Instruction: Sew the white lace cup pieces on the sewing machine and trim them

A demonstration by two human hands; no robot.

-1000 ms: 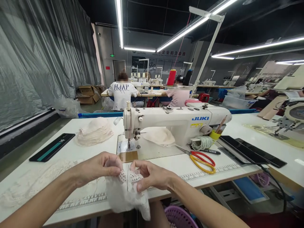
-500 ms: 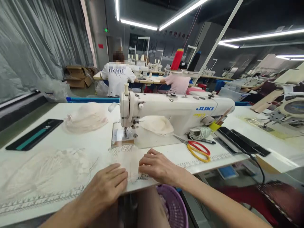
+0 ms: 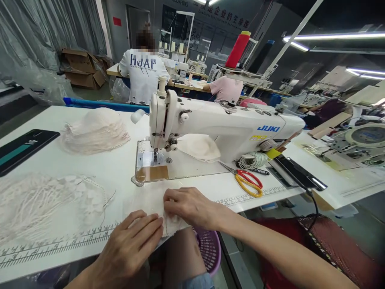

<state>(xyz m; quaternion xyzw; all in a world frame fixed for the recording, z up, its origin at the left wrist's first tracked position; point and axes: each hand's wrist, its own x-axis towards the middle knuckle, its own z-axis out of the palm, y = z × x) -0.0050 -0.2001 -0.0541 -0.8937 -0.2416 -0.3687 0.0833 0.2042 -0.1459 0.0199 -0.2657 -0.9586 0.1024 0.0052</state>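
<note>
A thin, sheer white fabric piece (image 3: pixel 147 198) lies on the table in front of the sewing machine (image 3: pixel 210 120). My left hand (image 3: pixel 134 237) rests flat on its near left part, fingers stretched out. Close beside it, my right hand (image 3: pixel 188 206) has its fingers curled and pinched on the fabric, which bunches beneath them at the table's front edge. Beyond the hands, the presser foot (image 3: pixel 155 155) stands over the bare metal needle plate (image 3: pixel 146 159). Part of the fabric is hidden under both hands.
Left are a stack of pale cup-shaped pieces (image 3: pixel 96 130), gathered white fabric (image 3: pixel 51 204) and a dark case (image 3: pixel 27 148). Scissors (image 3: pixel 249 182) and a cord coil (image 3: pixel 252 160) lie right. A purple basket (image 3: pixel 212 253) stands below the edge. Co-workers (image 3: pixel 142 76) sit beyond.
The fabric has come back from the needle plate toward the table's front edge. My right hand has moved left, close to my left hand. The head view has tilted down.
</note>
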